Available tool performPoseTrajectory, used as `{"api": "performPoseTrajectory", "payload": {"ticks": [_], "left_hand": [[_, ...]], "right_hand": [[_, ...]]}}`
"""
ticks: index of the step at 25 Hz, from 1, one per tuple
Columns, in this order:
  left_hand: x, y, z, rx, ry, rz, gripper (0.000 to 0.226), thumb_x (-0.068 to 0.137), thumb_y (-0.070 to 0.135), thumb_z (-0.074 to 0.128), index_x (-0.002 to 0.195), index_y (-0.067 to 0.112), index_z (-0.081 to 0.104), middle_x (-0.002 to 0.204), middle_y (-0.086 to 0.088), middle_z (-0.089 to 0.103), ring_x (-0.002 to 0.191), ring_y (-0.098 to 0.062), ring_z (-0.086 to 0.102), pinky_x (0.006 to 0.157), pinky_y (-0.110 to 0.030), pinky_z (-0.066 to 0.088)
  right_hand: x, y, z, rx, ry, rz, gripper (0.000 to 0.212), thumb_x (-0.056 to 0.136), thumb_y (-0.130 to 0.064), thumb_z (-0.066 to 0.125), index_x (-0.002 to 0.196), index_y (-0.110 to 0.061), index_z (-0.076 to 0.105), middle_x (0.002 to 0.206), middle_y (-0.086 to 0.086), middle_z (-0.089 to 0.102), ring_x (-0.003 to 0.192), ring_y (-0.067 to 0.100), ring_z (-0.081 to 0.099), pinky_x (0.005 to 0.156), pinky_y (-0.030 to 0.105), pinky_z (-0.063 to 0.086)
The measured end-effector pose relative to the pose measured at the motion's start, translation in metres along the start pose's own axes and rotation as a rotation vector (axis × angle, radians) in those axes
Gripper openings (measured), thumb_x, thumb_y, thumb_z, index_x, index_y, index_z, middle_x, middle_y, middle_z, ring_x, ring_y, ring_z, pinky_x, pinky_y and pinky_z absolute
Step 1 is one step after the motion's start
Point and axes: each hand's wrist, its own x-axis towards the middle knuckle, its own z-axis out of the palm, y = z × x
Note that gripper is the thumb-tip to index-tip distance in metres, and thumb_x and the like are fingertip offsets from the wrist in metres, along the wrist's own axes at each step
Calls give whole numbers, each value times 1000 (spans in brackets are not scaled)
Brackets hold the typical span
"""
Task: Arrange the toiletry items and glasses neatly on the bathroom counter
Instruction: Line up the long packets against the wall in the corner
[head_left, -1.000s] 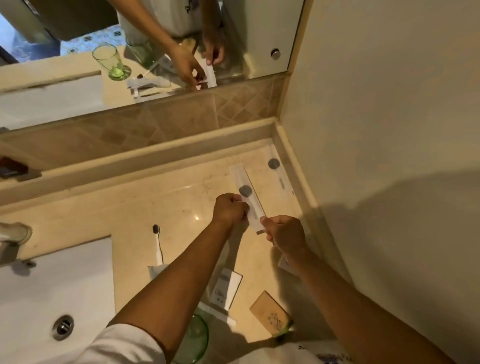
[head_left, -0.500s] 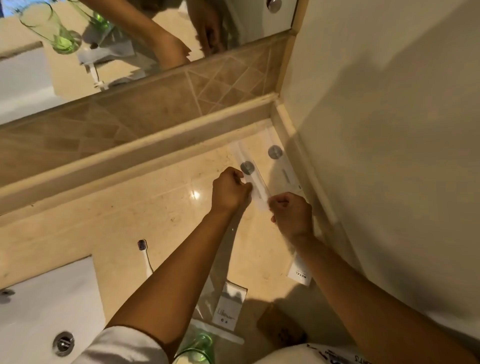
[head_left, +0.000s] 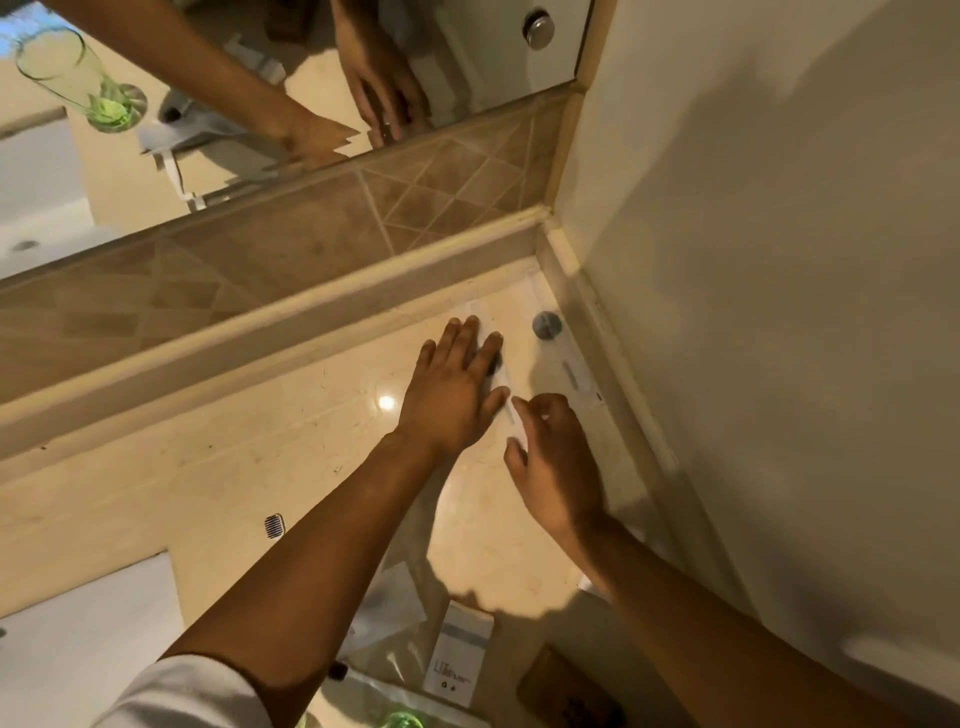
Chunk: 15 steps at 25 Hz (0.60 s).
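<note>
Tabletop (head_left: 208, 467): beige polished stone, running into the corner where the mirror (head_left: 260, 78) wall meets the side wall (head_left: 779, 260). White sink (head_left: 78, 649) set in at lower left.

Left arm: bare forearm reaching diagonally up from the lower left, short white sleeve (head_left: 182, 696) at the shoulder end. Left hand (head_left: 452, 395): palm down, fingers (head_left: 470, 338) stretched out flat and close together, pressing on a long white packet (head_left: 506, 410) that lies on the tabletop pointing toward the back corner. Nothing gripped.

Right arm: bare forearm entering from the lower right. Right hand (head_left: 556, 467): fingers loosely curled, half spread, thumb and forefinger just at the near end of the same packet; whether they pinch it cannot be told.

Second white packet (head_left: 569, 364): flat along the side wall, just beside the first, bearing a round grey seal (head_left: 546, 326).

Small white sachet (head_left: 460, 660): near front edge, between the two arms, printed label up, lying on clear plastic wrappers (head_left: 384, 613).

Brown card (head_left: 571, 691): front edge, right of the sachet, in shadow.

Toothbrush head (head_left: 274, 526): dark bristles, showing just left of the left forearm; handle hidden.

Green glass (head_left: 400, 721): rim only, at the bottom edge.
</note>
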Motion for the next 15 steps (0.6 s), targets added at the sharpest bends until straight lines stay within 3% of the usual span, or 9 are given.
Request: {"api": "performPoseTrajectory", "payload": {"ticks": [6, 15], "left_hand": [[11, 6, 2, 38, -27, -12, 70, 103, 52, 35, 159, 17, 14, 169, -10, 2, 156, -28, 2, 127, -49, 9], [28, 13, 1, 19, -29, -11, 70, 102, 53, 35, 159, 16, 18, 169, -9, 2, 156, -26, 1, 127, -47, 7]], "right_hand": [[-2, -6, 8, 50, -94, 77, 63, 97, -36, 55, 151, -9, 37, 148, 15, 43, 131, 26, 46, 103, 34, 50], [-1, -4, 7, 35, -64, 76, 62, 93, -29, 59, 148, -9, 40, 146, 14, 44, 129, 27, 45, 102, 37, 51]]}}
